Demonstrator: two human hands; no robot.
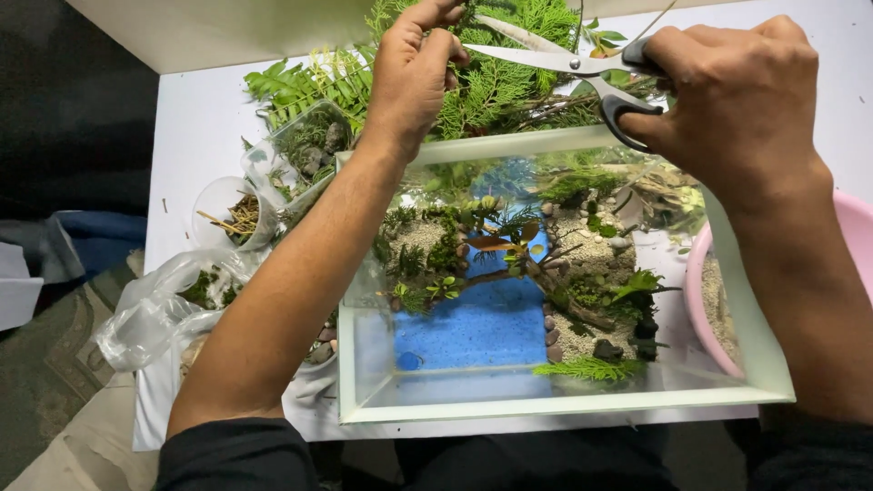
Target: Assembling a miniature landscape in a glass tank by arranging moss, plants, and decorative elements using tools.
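On the white table (pixel 195 118) sits the glass tank (pixel 564 400), its miniature landscape below my hands. Behind it, my right hand (pixel 737 100) grips open scissors (pixel 582 68), while my left hand (pixel 414 68) pinches a cedar sprig (pixel 496 91) taut for cutting.

Black-handled scissors (pixel 582 68) with blades open lie level at upper centre of the frame, tips reaching into a green cedar sprig (pixel 496 91) there.

Between the right hand's (pixel 741 95) fingers, scissors (pixel 582 68) show shiny metal blades and matt black plastic handles; below the fingers, the tank (pixel 564 405) is smooth, glossy glass.
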